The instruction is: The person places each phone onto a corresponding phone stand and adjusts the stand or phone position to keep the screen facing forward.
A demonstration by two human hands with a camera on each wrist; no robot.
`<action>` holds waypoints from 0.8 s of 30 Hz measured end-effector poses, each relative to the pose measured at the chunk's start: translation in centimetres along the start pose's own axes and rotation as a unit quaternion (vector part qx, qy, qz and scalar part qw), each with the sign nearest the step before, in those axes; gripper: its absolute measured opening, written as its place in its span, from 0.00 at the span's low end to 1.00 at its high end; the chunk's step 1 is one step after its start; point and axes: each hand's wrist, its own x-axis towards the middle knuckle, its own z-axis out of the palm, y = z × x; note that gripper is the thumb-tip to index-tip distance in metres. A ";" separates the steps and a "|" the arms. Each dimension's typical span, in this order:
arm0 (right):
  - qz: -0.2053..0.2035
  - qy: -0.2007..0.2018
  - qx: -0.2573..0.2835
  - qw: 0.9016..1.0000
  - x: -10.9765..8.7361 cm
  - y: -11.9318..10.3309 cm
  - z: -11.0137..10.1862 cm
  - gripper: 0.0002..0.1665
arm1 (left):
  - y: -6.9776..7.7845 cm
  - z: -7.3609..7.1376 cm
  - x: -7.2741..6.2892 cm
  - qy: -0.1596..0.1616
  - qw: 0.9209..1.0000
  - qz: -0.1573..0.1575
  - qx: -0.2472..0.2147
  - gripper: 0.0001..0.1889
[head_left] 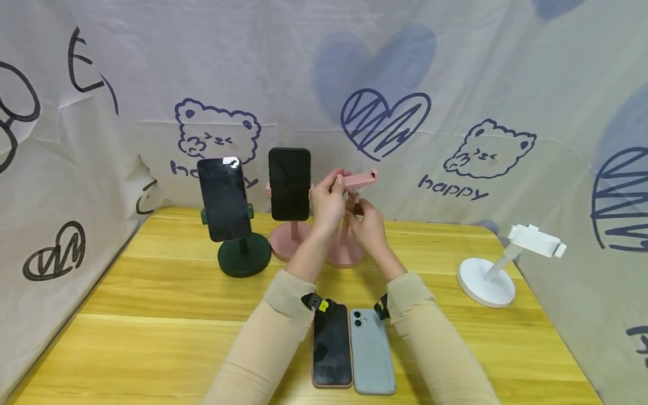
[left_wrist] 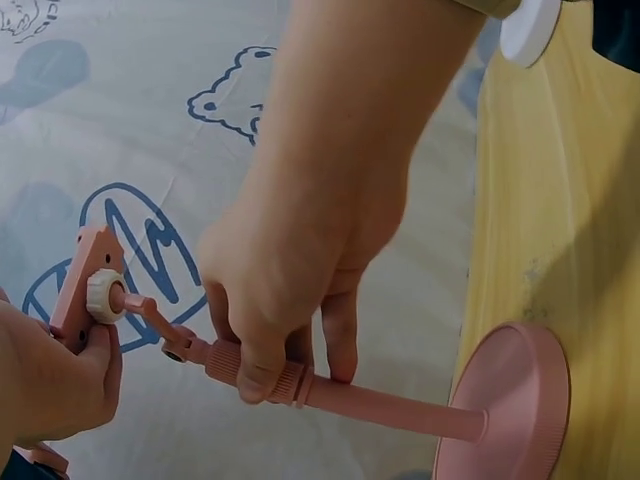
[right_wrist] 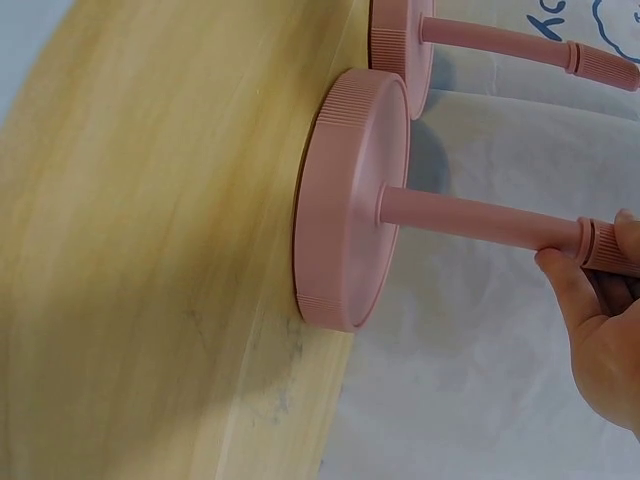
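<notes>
A pink phone stand [head_left: 358,180] stands upright on the table, its round base [left_wrist: 515,400] flat on the wood. My left hand [head_left: 328,205] grips one end of its bar-shaped cradle [left_wrist: 78,275], beside a white knob [left_wrist: 104,297]. Lower down, my right hand [head_left: 370,226] has fingers and thumb around the ribbed collar [left_wrist: 225,362] at the top of the post. In the right wrist view that hand [right_wrist: 605,350] shows only partly, its thumb against the pink post [right_wrist: 480,219]. No phone sits in this cradle.
To the left, a second pink stand [head_left: 280,241] and a dark green stand [head_left: 243,261] each hold a phone. Two phones, one dark-screened [head_left: 331,349] and one pale [head_left: 373,354], lie between my forearms. A white stand [head_left: 487,284] is at the right. Patterned cloth [head_left: 298,67] hangs behind.
</notes>
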 end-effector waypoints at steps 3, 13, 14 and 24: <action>-0.004 0.004 -0.004 1.000 0.0 0.1 0.1 0.15 | -0.3 -0.3 -0.3 -0.006 0.999 0.028 0.023 0.19; -0.022 0.008 -0.005 1.000 -0.3 0.3 0.1 0.14 | -2.3 -2.1 -1.3 -0.056 0.979 0.152 0.123 0.18; -0.020 0.007 -0.005 1.000 -0.3 0.4 0.1 0.14 | -2.6 -2.4 -1.3 -0.060 0.974 0.168 0.140 0.18; -0.024 0.003 -0.013 1.000 -0.6 0.1 0.0 0.23 | -5.5 -5.1 -1.4 -0.100 0.887 0.380 0.241 0.18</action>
